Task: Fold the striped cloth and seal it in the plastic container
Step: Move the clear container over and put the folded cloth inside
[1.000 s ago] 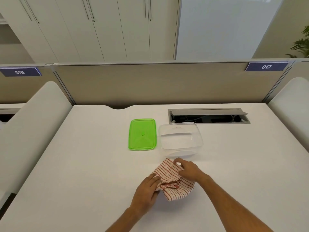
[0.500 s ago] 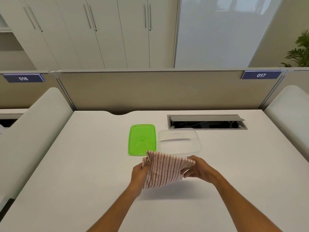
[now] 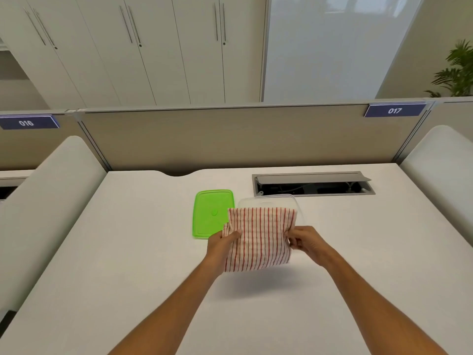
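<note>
We have the cloth (image 3: 258,239) pinched at both side edges: our left hand (image 3: 222,245) grips the left edge with the thumb on the front face, and our right hand (image 3: 308,243) has its fingers curled tight round the right edge. Between the two grips the cloth hangs in the air above the desk (image 3: 128,252), stripes running up and down, a shadow on the surface just under it.

It looks light and limp. The top edge stands up only because we keep it taut, and the fabric bunches at each grip, so we judge it will sag the moment either side lets go. It is not fragile or slippery, and the edges or corners are the places to hold it, taut enough that a crease can lie straight.

Just behind the cloth sits the box (image 3: 268,201), clear and open, its front hidden by the fabric. Left of the cloth, partly behind its corner, the green lid (image 3: 211,213) lies flat, just beside the box. Beyond the box is a cable hatch (image 3: 312,183), its flap open.
</note>
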